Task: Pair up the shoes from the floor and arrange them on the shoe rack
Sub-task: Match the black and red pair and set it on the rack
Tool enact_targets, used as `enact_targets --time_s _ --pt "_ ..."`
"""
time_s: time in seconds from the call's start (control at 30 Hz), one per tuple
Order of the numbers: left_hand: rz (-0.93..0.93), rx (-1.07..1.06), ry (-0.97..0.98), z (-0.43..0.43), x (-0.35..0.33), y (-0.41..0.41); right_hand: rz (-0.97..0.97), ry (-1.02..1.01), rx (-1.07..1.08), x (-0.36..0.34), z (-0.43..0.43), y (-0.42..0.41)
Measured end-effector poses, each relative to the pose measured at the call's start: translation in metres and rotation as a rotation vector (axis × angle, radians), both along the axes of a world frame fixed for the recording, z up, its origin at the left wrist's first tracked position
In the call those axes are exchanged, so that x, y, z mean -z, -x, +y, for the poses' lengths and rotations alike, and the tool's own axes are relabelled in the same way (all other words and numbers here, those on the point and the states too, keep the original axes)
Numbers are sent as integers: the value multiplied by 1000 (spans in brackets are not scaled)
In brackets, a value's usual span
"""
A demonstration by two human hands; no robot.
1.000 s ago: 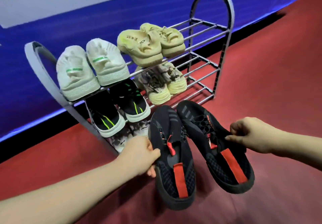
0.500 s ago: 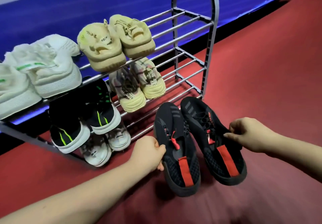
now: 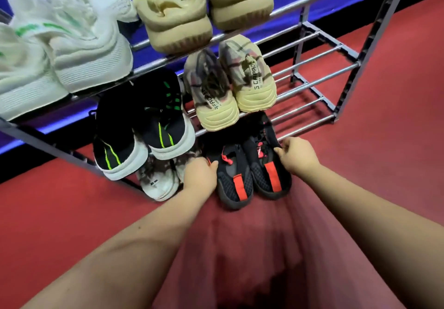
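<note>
Black shoes with red heel straps sit side by side at the bottom tier of the shoe rack (image 3: 348,92), one in each hand. The left black shoe (image 3: 234,181) is held along its outer edge by the left grip (image 3: 200,176), thumb over the collar. The right black shoe (image 3: 266,164) is pinched at its outer rim by the right grip (image 3: 296,156), fingers curled on the fabric. Both toes point in under the middle tier and both heels stick out toward the person. Whether the soles already rest on the rails is hard to tell, as the toes are in shadow.

Just left of them on the same tier lies a white shoe (image 3: 158,183). On the middle tier stand black sneakers with green stripes (image 3: 144,128) and a beige patterned pair (image 3: 230,85). The top tier carries white knit sneakers (image 3: 84,49) and tan sneakers (image 3: 192,13). The rack stands on a red floor (image 3: 360,188) against a blue wall (image 3: 336,10).
</note>
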State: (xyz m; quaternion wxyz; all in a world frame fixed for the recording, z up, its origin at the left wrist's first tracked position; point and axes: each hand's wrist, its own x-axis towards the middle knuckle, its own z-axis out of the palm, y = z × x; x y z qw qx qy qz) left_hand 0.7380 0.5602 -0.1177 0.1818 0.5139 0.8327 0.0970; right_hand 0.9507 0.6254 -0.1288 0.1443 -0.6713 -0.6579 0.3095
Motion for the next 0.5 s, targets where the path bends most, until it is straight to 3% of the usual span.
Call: enact_targets --time_s 0.27,0.37,0.5 --pt "-362 -135 -26 -34 35 6 276 92 77 43 -16 -17" --pt "-416 -247 115 -47 37 -9 250 161 91 51 -29 -18" --pt "-762 -523 153 -49 49 -20 427 403 241 60 -42 -21"
